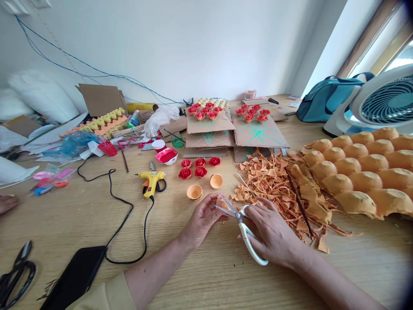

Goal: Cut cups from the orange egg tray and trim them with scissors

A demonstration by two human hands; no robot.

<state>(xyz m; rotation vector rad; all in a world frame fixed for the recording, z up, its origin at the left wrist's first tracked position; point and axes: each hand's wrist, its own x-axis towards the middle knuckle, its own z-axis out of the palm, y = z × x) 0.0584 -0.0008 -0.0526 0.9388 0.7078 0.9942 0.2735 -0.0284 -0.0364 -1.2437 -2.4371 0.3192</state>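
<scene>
My left hand (203, 215) pinches a small orange piece of egg carton (222, 202) between thumb and fingers. With its fingers through the handles, my right hand (267, 230) grips white-handled scissors (249, 242). Their blades are apart and reach the carton piece. Just beyond my left hand, a cut carton cup (194, 192) and a smaller cup (216, 181) stand on the table. Several red paper roses (200, 162) lie in two rows behind them. Orange carton scraps (267, 176) are heaped beyond my right hand.
Orange egg trays (364, 168) and a fan (380, 101) stand at right. Cardboard sheets (209, 122) hold more red flowers. A yellow glue gun (151, 181) trails its cord at left, near a phone (79, 275) and black scissors (16, 275). Another person's hand (7, 203) rests at the left edge.
</scene>
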